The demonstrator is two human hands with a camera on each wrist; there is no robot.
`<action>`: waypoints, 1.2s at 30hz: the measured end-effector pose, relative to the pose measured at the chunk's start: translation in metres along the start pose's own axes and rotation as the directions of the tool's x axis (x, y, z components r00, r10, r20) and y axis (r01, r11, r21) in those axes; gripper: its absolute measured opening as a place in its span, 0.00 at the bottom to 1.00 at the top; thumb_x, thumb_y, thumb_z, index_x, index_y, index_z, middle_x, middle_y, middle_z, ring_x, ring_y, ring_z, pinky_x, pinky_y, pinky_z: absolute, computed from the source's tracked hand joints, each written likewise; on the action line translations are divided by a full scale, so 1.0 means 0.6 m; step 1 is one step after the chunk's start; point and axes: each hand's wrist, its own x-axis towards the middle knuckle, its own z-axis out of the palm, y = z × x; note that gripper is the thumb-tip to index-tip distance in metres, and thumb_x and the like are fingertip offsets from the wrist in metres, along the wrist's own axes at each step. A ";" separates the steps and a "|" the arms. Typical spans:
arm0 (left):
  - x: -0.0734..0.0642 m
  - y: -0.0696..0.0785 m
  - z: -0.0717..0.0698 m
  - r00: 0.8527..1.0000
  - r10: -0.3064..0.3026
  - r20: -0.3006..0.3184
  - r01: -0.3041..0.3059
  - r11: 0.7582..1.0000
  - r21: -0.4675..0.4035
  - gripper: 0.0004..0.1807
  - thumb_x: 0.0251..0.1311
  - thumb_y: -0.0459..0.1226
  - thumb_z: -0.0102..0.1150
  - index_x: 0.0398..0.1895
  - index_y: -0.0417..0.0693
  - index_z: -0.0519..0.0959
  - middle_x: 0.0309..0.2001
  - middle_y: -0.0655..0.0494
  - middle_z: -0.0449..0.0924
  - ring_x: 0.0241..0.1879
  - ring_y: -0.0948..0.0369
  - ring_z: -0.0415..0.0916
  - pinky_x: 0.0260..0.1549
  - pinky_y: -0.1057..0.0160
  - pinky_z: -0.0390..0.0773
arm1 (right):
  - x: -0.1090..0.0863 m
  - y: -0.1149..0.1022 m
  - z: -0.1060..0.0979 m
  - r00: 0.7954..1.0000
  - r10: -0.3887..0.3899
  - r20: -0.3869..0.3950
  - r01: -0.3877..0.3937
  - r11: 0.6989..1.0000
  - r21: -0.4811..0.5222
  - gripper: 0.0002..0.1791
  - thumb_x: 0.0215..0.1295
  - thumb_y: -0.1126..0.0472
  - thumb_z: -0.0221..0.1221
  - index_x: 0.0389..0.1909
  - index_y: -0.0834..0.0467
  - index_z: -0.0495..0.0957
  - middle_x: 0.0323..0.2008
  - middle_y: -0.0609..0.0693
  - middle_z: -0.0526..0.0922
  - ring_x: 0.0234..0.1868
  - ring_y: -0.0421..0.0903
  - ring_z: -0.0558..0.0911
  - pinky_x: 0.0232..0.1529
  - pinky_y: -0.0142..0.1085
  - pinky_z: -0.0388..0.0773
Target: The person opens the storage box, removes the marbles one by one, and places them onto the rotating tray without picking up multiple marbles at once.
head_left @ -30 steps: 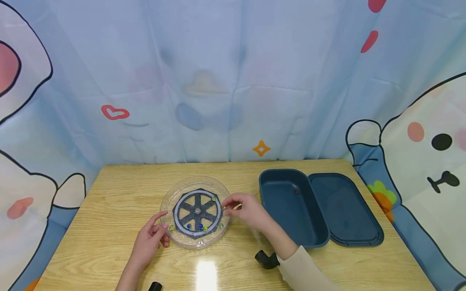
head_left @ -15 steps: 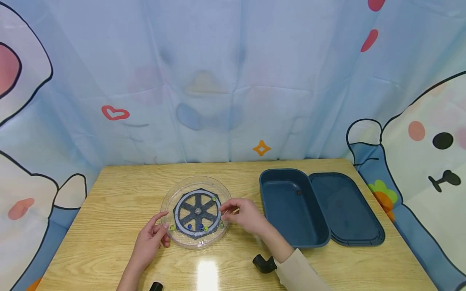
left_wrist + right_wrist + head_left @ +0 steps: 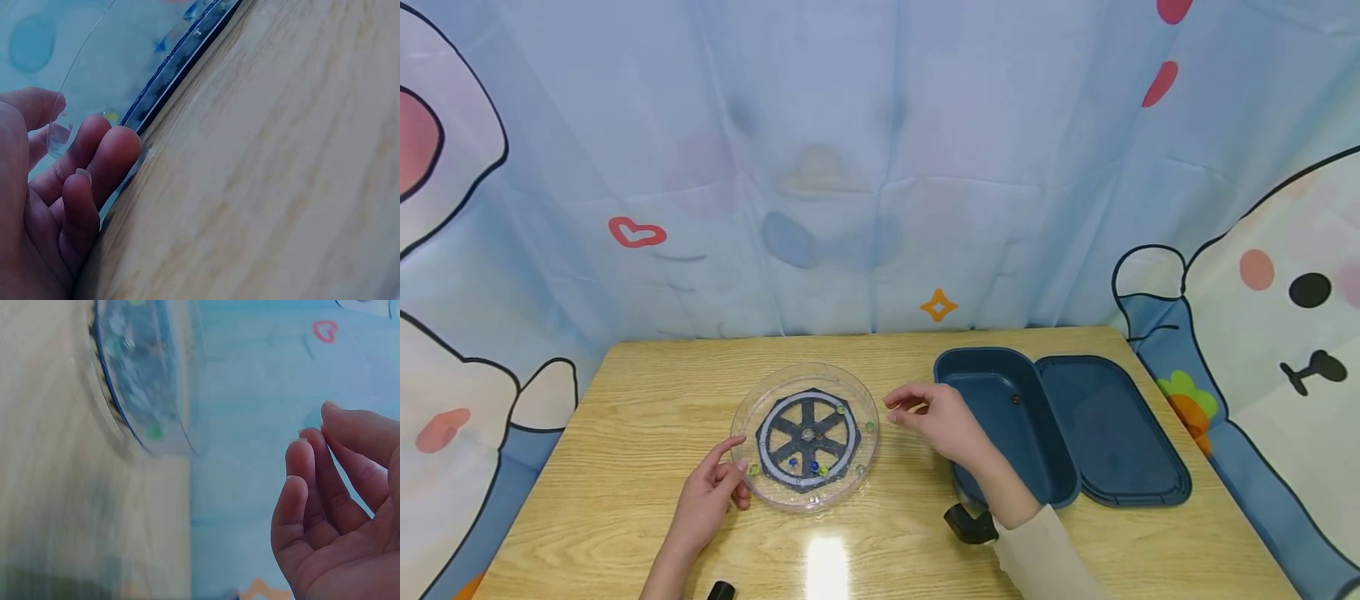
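A clear round dish (image 3: 805, 377) stands on the table, with a dark spoked wheel-shaped pattern with a pale ring (image 3: 808, 433) at its middle. Inside are several small glass marbles, among them a blue marble (image 3: 814, 467), a yellow-green marble (image 3: 755, 470) and a green marble (image 3: 870, 426) near the right wall. My left hand (image 3: 709, 493) holds the dish's wall at its left side, thumb and fingers about the rim. To the right of the dish hovers my right hand (image 3: 938, 421), fingers loosely bent, nothing visible between them in the right wrist view.
A deep dark-blue box (image 3: 1000, 442) stands right of the dish, partly behind my right forearm. One small reddish-brown thing (image 3: 1016, 399) lies in it. Its flat lid (image 3: 1112, 433) lies beside it. A patterned curtain (image 3: 880, 167) hangs behind the table.
My right hand has drawn away from the dish's right edge, to the right and slightly up. A green marble shows there now. The left hand has kept its hold on the dish.
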 end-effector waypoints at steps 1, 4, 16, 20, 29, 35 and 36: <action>0.000 0.000 0.000 1.000 0.000 0.000 0.000 1.000 0.001 0.21 0.73 0.36 0.54 0.68 0.50 0.70 0.22 0.45 0.76 0.20 0.56 0.78 0.19 0.66 0.74 | 0.000 0.002 -0.008 1.000 0.009 -0.015 -0.009 1.000 -0.001 0.09 0.66 0.61 0.66 0.46 0.55 0.85 0.42 0.48 0.85 0.42 0.46 0.81 0.42 0.41 0.79; 0.000 0.000 0.000 1.000 0.000 0.000 0.000 1.000 0.003 0.21 0.73 0.36 0.54 0.68 0.50 0.70 0.22 0.46 0.76 0.20 0.56 0.78 0.19 0.66 0.74 | -0.001 0.011 -0.035 0.997 0.026 -0.066 -0.027 1.000 -0.005 0.09 0.66 0.61 0.65 0.47 0.54 0.85 0.42 0.49 0.85 0.41 0.46 0.82 0.41 0.41 0.79; 0.002 -0.004 -0.001 1.000 0.012 0.003 -0.012 1.000 0.016 0.22 0.73 0.38 0.55 0.68 0.50 0.70 0.22 0.46 0.77 0.20 0.55 0.78 0.19 0.66 0.73 | -0.012 0.062 -0.146 0.977 0.083 -0.198 -0.091 0.995 -0.030 0.19 0.69 0.55 0.64 0.55 0.62 0.81 0.50 0.56 0.83 0.50 0.53 0.81 0.51 0.51 0.77; 0.002 -0.006 -0.002 1.000 0.013 0.006 -0.013 1.000 0.012 0.22 0.73 0.38 0.55 0.68 0.50 0.70 0.22 0.46 0.77 0.19 0.55 0.78 0.19 0.66 0.73 | -0.019 0.083 -0.171 0.966 0.135 -0.222 -0.150 0.987 -0.052 0.21 0.70 0.54 0.62 0.57 0.63 0.79 0.53 0.59 0.82 0.53 0.55 0.80 0.53 0.51 0.76; 0.001 -0.004 -0.001 1.000 0.013 0.001 -0.013 1.000 0.015 0.22 0.73 0.37 0.55 0.68 0.50 0.70 0.22 0.47 0.77 0.19 0.55 0.78 0.19 0.66 0.73 | -0.021 0.114 -0.192 0.959 0.216 -0.184 -0.229 0.972 -0.048 0.23 0.73 0.54 0.59 0.60 0.65 0.76 0.57 0.62 0.79 0.57 0.60 0.77 0.57 0.54 0.72; 0.002 -0.003 0.000 1.000 0.018 0.002 -0.018 1.000 0.014 0.22 0.73 0.37 0.55 0.68 0.49 0.70 0.22 0.46 0.77 0.19 0.55 0.78 0.19 0.66 0.73 | -0.013 0.130 -0.191 0.959 0.256 -0.121 -0.269 0.956 -0.117 0.22 0.75 0.55 0.56 0.61 0.64 0.76 0.59 0.63 0.77 0.59 0.61 0.75 0.56 0.55 0.72; 0.002 -0.003 0.000 1.000 0.019 0.003 -0.019 1.000 0.012 0.22 0.73 0.37 0.55 0.68 0.49 0.70 0.22 0.46 0.77 0.19 0.55 0.78 0.19 0.66 0.73 | -0.011 0.132 -0.190 0.961 0.255 -0.108 -0.268 0.954 -0.131 0.21 0.75 0.55 0.56 0.61 0.64 0.76 0.59 0.63 0.77 0.59 0.62 0.75 0.56 0.55 0.72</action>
